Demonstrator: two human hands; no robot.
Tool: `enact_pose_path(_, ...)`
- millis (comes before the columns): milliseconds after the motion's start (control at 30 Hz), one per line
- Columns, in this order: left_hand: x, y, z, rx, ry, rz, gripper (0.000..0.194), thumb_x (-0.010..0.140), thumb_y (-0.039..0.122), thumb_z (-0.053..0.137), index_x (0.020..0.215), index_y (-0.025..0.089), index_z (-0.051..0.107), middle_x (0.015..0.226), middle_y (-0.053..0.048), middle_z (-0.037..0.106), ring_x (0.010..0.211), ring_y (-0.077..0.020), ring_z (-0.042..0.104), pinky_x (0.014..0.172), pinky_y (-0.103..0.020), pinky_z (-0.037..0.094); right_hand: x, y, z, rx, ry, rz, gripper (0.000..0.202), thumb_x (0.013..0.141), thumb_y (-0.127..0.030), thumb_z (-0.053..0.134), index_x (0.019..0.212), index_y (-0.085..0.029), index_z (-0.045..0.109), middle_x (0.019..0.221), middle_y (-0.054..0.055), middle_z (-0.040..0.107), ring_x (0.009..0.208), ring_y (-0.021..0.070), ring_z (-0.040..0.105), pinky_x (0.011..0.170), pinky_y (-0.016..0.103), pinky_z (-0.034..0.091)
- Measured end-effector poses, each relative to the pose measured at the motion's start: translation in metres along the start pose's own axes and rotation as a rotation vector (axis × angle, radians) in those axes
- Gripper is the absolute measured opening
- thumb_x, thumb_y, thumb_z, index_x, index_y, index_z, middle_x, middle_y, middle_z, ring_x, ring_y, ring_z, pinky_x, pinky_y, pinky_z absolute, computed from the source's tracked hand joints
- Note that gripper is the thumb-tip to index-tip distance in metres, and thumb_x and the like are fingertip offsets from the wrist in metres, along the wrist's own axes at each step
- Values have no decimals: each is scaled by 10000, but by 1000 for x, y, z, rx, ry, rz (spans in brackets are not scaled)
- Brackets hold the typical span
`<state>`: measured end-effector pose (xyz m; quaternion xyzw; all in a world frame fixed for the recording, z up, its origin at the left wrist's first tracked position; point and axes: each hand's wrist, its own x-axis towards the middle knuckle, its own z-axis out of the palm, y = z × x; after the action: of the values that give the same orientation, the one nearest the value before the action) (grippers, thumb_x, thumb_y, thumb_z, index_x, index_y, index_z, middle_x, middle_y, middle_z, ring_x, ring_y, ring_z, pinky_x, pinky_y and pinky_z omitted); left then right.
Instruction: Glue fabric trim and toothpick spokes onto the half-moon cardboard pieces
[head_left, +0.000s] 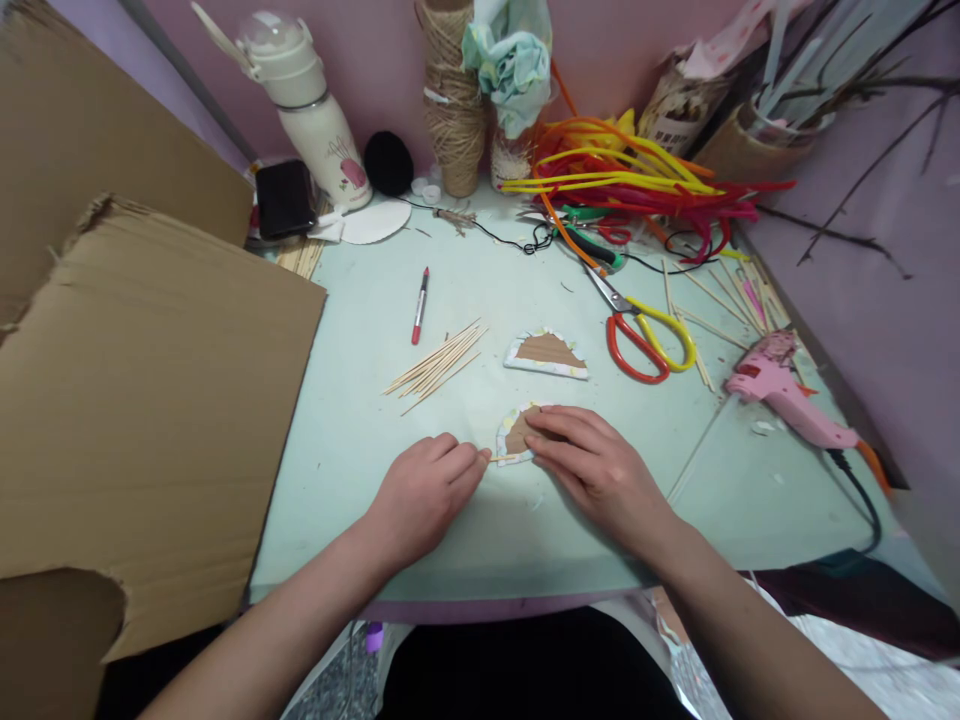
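Between the thumb and fingers of my left hand (439, 485) is a thin bamboo stick (501, 459), its free end lying along the straight edge of a cardboard half-circle (517, 436). Pale patterned fabric or paper wraps that piece's rim. My right hand (589, 465) covers the piece's right part, its fingers closed on it; the thumb is hidden. Just beyond lies a second wrapped cardboard half-circle (547, 350). A loose pile of bamboo sticks (439, 362) sits to the upper left of my hands.
Scissors (637, 325) and a pink glue gun (795, 395) lie on the right. Large cardboard sheets (172, 400) stand at left. A red-capped pen (421, 305), a bottle (319, 130), twine (454, 110) and colourful pipe cleaners (622, 170) are farther back.
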<state>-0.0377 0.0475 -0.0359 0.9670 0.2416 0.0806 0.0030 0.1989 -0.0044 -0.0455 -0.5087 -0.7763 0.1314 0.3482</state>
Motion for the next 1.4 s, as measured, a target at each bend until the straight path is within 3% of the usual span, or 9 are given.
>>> enact_pose_path(967,0,1,1,4,-21,-14,288,1030,196,322,1041,177,609,803,-14,633,692,-155,517,619,-297,398,-1,-1,0,0,-8,3,254,921,-121,584,1105,-244,709,1206,79,707,1152,245,622,935,489,569)
enact_pose_path(1233,-2,2,1,-8,47,5,213,987,135,406,1085,122,594,828,-39,657,715,-185,532,630,-314,381,0,-1,1,-12,0,-10,217,912,-110,601,1083,-196,704,1196,95,708,1147,241,613,941,468,566)
enact_pose_path(1400,-4,4,0,-30,94,-65,192,967,149,467,1114,154,592,881,-35,686,779,-201,571,666,-331,383,0,-1,1,-13,14,-10,211,897,-110,623,1072,-189,708,1180,98,716,1141,242,620,944,454,567)
